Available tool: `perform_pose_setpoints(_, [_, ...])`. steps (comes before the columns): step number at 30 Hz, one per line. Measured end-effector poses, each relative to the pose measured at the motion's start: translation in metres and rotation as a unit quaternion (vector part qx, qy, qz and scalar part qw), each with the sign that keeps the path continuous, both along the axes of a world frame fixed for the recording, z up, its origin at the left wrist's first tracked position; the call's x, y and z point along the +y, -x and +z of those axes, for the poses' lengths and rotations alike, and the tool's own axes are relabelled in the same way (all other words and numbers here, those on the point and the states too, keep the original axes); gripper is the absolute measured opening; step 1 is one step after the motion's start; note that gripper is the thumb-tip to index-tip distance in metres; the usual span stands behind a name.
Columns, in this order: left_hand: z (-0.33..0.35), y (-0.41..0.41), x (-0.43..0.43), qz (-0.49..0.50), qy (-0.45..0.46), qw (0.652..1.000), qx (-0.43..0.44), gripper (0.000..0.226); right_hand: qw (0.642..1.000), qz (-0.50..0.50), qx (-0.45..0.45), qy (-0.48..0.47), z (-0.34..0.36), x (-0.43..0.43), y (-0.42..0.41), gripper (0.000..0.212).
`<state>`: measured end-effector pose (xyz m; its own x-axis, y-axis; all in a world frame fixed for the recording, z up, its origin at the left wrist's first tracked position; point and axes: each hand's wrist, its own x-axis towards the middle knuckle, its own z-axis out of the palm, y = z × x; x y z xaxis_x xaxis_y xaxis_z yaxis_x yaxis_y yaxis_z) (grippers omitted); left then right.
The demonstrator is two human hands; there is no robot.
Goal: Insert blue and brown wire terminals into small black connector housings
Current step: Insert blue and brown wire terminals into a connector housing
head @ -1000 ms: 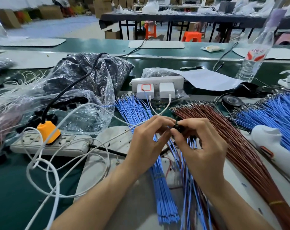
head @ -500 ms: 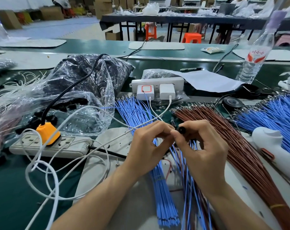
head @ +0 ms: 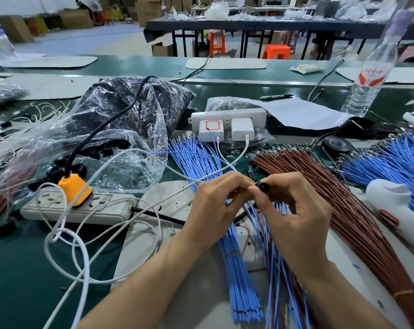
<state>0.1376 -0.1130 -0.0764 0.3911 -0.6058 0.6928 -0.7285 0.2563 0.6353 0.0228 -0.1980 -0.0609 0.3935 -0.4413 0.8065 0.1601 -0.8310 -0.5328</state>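
The small black round connector housing (head: pixel 263 187) is held above the middle of the worktop (head: pixel 23 269), back from its near edge, in the right hand (head: pixel 293 217). That hand's grip is closed to a tight pinch, with thumb and forefinger on the housing and the other fingers curled under. The left hand (head: pixel 215 205) meets it from the left. Its grip is also narrowed to a pinch, and its fingertips (head: pixel 245 186) are touching or just beside the housing. I take it to be pinching a wire terminal, but the fingers hide it and its colour cannot be told.

The coming push turns on one line: the housing lies directly right of the left grip, level with it. The wire's long axis would run left to right into the housing's open face, so the left hand feeds while the right braces.

Under the hands, a fanned bundle of thin blue wires (head: pixel 201 167) runs from the far side toward the near edge. A bundle of brown wires (head: pixel 319 186) fans toward the right corner, and a second heap of blue wires (head: pixel 395 160) lies at the right edge.

A looping white charger cable (head: pixel 154 203) crosses just left of the left hand and could snag the wrist. Towards the left edge sit a white power strip with an orange plug (head: pixel 82 205) and a clear plastic bag of black parts (head: pixel 120 129).
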Motion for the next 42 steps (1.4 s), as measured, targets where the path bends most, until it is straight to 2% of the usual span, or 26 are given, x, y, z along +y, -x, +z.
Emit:
perform_pose_setpoints(6, [-0.001, -0.002, -0.003, -0.005, -0.007, 1.000, -0.019, 0.007, 1.000, -0.011, -0.001, 0.026, -0.001, 0.000, 0.000, 0.018])
perform_pose_setpoints(11, [0.000, -0.004, -0.009, 0.013, -0.022, 1.000, 0.000, 0.008, 0.998, -0.040, 0.006, 0.043, -0.003, 0.001, -0.003, 0.014])
perform_pose_setpoints(15, [-0.001, -0.008, -0.007, 0.018, -0.038, 0.999, -0.014, 0.008, 0.999, -0.025, 0.016, -0.021, -0.002, 0.002, -0.005, 0.012])
perform_pose_setpoints(19, [0.000, -0.006, -0.002, -0.003, -0.028, 0.999, -0.034, 0.042, 0.997, -0.016, 0.056, -0.055, 0.000, 0.001, -0.006, 0.018])
perform_pose_setpoints(22, [0.000, -0.007, -0.002, 0.007, -0.003, 1.000, -0.021, 0.029, 0.980, 0.071, 0.077, -0.169, 0.013, -0.015, -0.002, 0.024])
perform_pose_setpoints(23, [0.000, -0.007, -0.002, 0.009, -0.001, 1.000, -0.005, 0.026, 0.974, 0.066, 0.078, -0.201, 0.016, -0.027, 0.001, 0.023])
perform_pose_setpoints(24, [0.000, -0.008, -0.002, 0.014, 0.000, 1.000, 0.009, 0.024, 0.974, 0.019, 0.096, -0.204, 0.018, -0.042, 0.005, 0.017])
perform_pose_setpoints(25, [0.000, -0.007, -0.002, 0.017, -0.002, 1.000, 0.020, 0.022, 0.972, -0.066, 0.150, -0.168, 0.017, -0.059, 0.009, 0.010])
perform_pose_setpoints(26, [0.000, -0.006, -0.002, 0.020, -0.005, 0.999, 0.028, 0.022, 0.951, -0.155, 0.240, -0.121, 0.013, -0.073, 0.013, 0.010])
perform_pose_setpoints(27, [0.001, -0.005, -0.002, 0.023, -0.010, 0.999, 0.035, 0.022, 0.914, -0.215, 0.329, -0.097, 0.007, -0.083, 0.017, 0.016])
perform_pose_setpoints(28, [0.001, -0.004, -0.003, 0.025, -0.015, 0.999, 0.042, 0.021, 0.885, -0.241, 0.387, -0.095, 0.002, -0.089, 0.019, 0.020])
perform_pose_setpoints(29, [0.001, -0.004, -0.003, 0.025, -0.021, 0.998, 0.049, 0.021, 0.873, -0.251, 0.405, -0.103, -0.003, -0.092, 0.019, 0.019])
perform_pose_setpoints(32, [0.001, -0.002, -0.002, 0.021, -0.040, 0.998, 0.051, 0.020, 0.887, -0.268, 0.358, -0.114, -0.004, -0.094, 0.020, 0.001])
perform_pose_setpoints(35, [0.002, -0.001, -0.001, 0.022, -0.045, 0.997, 0.060, 0.020, 0.894, -0.285, 0.327, -0.114, -0.003, -0.096, 0.019, 0.009])
perform_pose_setpoints(38, [0.003, 0.000, -0.001, 0.032, -0.039, 0.996, 0.067, 0.020, 0.896, -0.283, 0.323, -0.109, -0.007, -0.094, 0.018, 0.004])
perform_pose_setpoints(40, [0.002, 0.001, -0.001, 0.031, -0.037, 0.996, 0.069, 0.020, 0.921, -0.281, 0.254, -0.087, -0.002, -0.090, 0.018, 0.001])
perform_pose_setpoints(42, [0.003, 0.000, -0.001, 0.012, -0.037, 0.997, 0.074, 0.024, 0.966, -0.222, 0.115, -0.064, 0.007, -0.078, 0.016, 0.005])
